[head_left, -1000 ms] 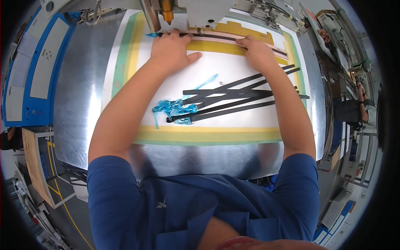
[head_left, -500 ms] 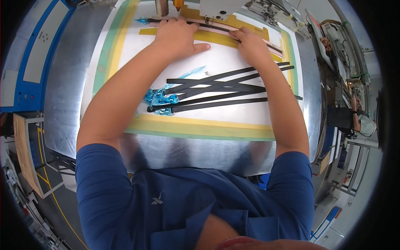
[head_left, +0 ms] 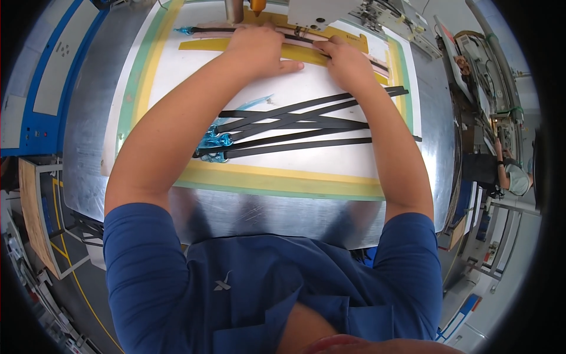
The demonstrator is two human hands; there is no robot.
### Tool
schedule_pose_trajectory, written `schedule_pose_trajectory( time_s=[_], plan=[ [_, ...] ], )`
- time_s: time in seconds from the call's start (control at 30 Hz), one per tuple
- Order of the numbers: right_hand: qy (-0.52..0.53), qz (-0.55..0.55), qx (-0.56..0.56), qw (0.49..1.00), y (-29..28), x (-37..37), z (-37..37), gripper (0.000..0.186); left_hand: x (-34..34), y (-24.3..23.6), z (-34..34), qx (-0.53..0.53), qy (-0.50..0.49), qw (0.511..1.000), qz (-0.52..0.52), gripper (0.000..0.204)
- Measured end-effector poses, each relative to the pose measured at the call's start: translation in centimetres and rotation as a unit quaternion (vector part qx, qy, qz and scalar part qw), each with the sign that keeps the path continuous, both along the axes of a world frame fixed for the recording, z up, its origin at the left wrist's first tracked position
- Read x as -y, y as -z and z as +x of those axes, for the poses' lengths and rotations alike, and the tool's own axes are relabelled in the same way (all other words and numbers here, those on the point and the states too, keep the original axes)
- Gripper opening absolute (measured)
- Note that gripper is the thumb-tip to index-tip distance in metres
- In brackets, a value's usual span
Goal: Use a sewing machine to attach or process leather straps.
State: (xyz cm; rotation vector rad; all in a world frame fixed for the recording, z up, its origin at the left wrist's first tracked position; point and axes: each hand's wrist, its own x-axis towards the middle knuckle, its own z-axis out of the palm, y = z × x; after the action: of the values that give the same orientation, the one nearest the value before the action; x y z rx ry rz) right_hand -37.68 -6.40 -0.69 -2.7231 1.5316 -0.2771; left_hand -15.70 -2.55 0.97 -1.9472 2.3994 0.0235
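A long black strap (head_left: pixel 295 39) lies in a slot between pink strips of a yellow template (head_left: pixel 203 45), with a blue-wrapped end (head_left: pixel 184 30) at the far left. My left hand (head_left: pixel 259 50) rests on the strap and template, fingers forward and thumb stretched out to the right. Farther right, my right hand (head_left: pixel 349 62) presses on the same strap with its fingertips apart. Between the hands, the metal foot (head_left: pixel 300 32) of a white machine head (head_left: pixel 321 12) stands over the strap. Nearer me, several loose black straps (head_left: pixel 289 146) lie crossed, their blue-wrapped ends (head_left: pixel 217 140) bunched at the left.
The white board (head_left: pixel 295 168) is edged with yellow and green tape and lies on a shiny metal table (head_left: pixel 283 215). An orange-tipped part (head_left: pixel 257 6) and a metal post (head_left: pixel 234 10) hang at the back. A blue cabinet (head_left: pixel 50 76) stands left; another person (head_left: pixel 519 179) is far right.
The board, template and straps have slid to the left under the machine head. My left hand has shifted slightly right across the template; my right hand has moved a little left.
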Motion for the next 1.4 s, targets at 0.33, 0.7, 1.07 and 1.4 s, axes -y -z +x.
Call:
schedule_pose_trajectory(
  time_s=[0.33,0.7,1.07,1.4],
  plan=[
    [0.075,0.043,-0.010,0.996,-0.9,-0.1,-6.4,0.047,0.4,1.2,-1.0,-0.001,0.018,0.998,-0.053,0.091],
    [0.091,0.045,-0.014,0.995,-1.0,0.6,-12.3,0.045,0.3,0.9,-4.3,-0.009,0.008,0.999,-0.035,0.085],
    [0.037,0.028,0.025,0.999,-0.4,1.1,-12.8,0.045,0.2,2.8,-9.0,-0.086,0.009,0.992,-0.094,0.083],
    [0.004,0.006,0.002,1.000,-0.1,1.5,-13.6,0.043,0.5,2.7,-13.3,-0.096,0.017,0.989,-0.109,0.081]
  ],
)
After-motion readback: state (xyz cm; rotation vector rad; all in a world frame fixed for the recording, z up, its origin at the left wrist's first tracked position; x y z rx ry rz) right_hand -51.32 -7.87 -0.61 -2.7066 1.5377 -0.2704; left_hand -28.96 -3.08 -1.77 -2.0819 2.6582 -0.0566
